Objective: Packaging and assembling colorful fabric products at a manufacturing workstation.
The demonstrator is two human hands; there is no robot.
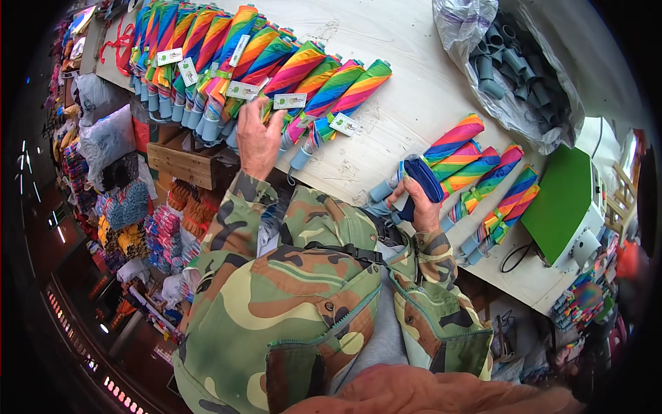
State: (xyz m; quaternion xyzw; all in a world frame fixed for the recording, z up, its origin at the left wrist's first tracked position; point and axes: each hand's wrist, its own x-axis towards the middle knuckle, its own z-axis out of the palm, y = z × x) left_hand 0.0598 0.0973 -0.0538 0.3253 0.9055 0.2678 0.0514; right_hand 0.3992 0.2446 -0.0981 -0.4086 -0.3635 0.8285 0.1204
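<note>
My left hand [258, 138] reaches to the near side of a long row of folded rainbow umbrellas [296, 72]. Its fingers and thumb are apart, the fingertips by a white paper tag [289, 101] on one of them; whether they touch it I cannot tell. Closed in my right hand [422, 203] is a dark blue folded cloth bundle [421, 178], perhaps umbrella sleeves. Beside and behind that hand lies a smaller group of rainbow umbrellas [476, 165]. Their grey-blue handles point toward me, partly hidden by the hand.
A clear plastic bag of grey tube-like parts [514, 62] sits at the far right of the pale table [386, 34]. Right of the smaller group stands a green-and-white box [562, 207]. Below the table edge at left is a wooden drawer [181, 164], with bundled goods on the floor beyond.
</note>
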